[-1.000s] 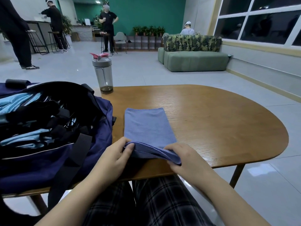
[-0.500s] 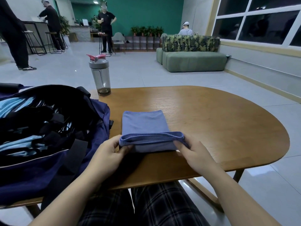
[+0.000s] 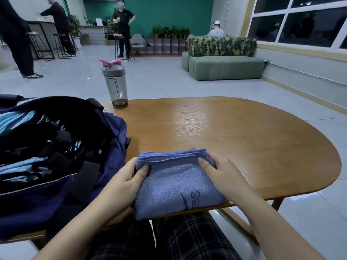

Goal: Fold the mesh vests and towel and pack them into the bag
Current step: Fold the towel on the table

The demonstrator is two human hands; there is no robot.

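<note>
Oval wooden table (image 3: 234,139), near edge at person's lap. Open navy fabric bag (image 3: 78,184) on table's left part, mesh vests (image 3: 24,166) (light blue and black, tangled) inside. Folded blue terry towel (image 3: 174,184) at near table edge, just right of bag, overhanging slightly; dark print on near corner, reads "ss", rest unreadable. Left hand (image 3: 124,181) pinches towel's far left corner, thumb on top. Right hand (image 3: 221,173) pinches far right corner likewise. Grey-lidded clear shaker bottle (image 3: 115,85) at far edge, behind bag.

Both forearms are bare, with no sleeves in sight. The legs wear dark plaid trousers (image 3: 169,239) crossed by thin pale lines.
</note>
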